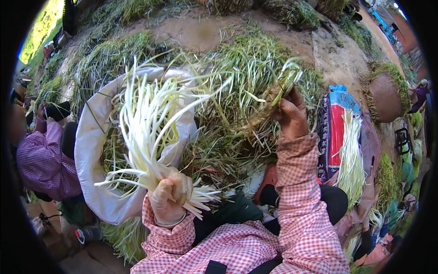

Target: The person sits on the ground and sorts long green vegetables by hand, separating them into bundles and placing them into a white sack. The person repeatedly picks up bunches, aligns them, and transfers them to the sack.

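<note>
My left hand (171,198) is closed around a thick bunch of pale, white-green leafy stalks (147,126). Their long ends fan upward over a white woven sack (89,147) with a rolled rim, and the short cut ends stick out to the right of my fist. Between the fingers of my right hand (292,111) is a stalk with brown, withered outer leaves (279,94). That hand is raised over a heap of uncleaned green stalks (246,65) with dry trimmings beneath. Inside the sack lies some brownish plant matter, partly covered by the bunch.
To my right, a neat pile of pale stalks (350,157) lies on a printed red and blue bag (336,120) bearing writing. More pale stalks (126,238) are at lower left, near a bottle (89,235). A person in purple checked clothing (51,161) sits at left. A brown rounded object (386,96) stands at right.
</note>
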`<control>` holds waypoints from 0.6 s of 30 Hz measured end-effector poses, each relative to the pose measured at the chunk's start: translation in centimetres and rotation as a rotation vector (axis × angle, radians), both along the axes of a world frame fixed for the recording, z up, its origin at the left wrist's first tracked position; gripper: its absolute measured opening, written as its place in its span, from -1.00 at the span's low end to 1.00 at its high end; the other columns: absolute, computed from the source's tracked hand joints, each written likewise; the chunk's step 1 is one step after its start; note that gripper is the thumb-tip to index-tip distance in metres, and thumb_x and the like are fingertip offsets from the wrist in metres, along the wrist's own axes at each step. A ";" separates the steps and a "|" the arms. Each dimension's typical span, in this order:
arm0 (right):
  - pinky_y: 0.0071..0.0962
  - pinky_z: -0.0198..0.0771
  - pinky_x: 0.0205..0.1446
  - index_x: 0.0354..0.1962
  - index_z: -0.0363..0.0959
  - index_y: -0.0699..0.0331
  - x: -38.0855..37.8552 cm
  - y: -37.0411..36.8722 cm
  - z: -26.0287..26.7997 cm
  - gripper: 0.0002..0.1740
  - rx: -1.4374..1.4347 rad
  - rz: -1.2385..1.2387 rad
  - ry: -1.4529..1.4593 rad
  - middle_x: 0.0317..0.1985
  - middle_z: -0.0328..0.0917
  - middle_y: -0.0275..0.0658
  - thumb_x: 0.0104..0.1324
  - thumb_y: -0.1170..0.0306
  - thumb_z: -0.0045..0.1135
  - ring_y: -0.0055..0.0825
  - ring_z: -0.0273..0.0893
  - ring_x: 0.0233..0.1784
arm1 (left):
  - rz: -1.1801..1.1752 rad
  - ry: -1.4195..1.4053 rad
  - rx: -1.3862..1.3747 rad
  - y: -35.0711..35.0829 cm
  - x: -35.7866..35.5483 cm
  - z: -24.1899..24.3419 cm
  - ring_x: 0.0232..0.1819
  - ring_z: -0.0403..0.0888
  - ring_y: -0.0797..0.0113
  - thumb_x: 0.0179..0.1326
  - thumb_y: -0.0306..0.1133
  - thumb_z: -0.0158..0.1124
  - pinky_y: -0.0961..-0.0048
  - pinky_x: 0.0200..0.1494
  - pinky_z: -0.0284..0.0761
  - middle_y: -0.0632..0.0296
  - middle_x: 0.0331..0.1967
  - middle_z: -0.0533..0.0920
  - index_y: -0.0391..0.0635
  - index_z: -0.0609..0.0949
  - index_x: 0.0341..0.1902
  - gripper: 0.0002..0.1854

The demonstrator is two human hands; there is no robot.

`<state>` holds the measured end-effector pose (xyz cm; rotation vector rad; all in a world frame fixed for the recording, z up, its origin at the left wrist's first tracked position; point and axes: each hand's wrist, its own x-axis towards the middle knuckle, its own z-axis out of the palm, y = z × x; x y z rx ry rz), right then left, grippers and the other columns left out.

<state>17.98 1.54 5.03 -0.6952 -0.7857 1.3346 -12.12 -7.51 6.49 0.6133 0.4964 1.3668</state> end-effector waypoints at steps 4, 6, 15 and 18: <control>-0.42 0.53 -0.10 0.03 0.40 0.23 2.3 -0.5 1.7 -0.58 -0.196 0.057 -0.333 -0.19 0.54 -0.22 0.17 0.47 0.13 -0.48 0.54 -0.20 | 0.019 0.009 -0.037 -0.2 -0.3 0.0 -0.84 0.15 0.54 0.21 -0.25 0.25 0.54 -0.73 0.11 0.37 -0.81 0.27 -0.25 0.51 -0.38 -0.72; -0.37 0.47 0.02 -0.02 0.43 0.26 6.0 -2.0 -2.3 -0.62 -0.454 0.084 -1.134 -0.19 0.56 -0.21 0.19 0.37 0.18 -0.50 0.51 -0.16 | -0.117 -0.009 -0.007 0.5 1.5 -0.6 -0.77 0.13 0.59 0.32 -0.21 0.10 0.57 -0.61 0.15 0.47 -0.75 0.18 -0.15 0.49 -0.44 -0.71; -0.51 0.34 -0.38 -0.26 0.47 0.34 -4.1 -10.7 -1.4 -0.83 -0.250 0.002 -0.846 -0.45 0.46 -0.35 0.27 0.40 0.15 -0.58 0.39 -0.45 | -0.030 0.125 -0.077 -0.3 0.9 -1.0 -0.77 0.21 0.59 0.16 -0.41 0.28 0.60 -0.64 0.22 0.40 -0.67 0.39 -0.24 0.60 -0.17 -0.79; -0.43 0.30 -0.33 -0.31 0.43 0.42 -5.8 -12.9 -3.0 -0.83 0.038 -0.107 -0.961 -0.44 0.37 -0.20 0.21 0.48 0.19 -0.40 0.39 -0.41 | -0.021 0.110 -0.172 -0.9 2.9 -0.5 -0.72 0.34 0.60 0.09 -0.50 0.32 0.66 -0.66 0.27 0.27 -0.53 0.57 -0.25 0.60 -0.21 -0.82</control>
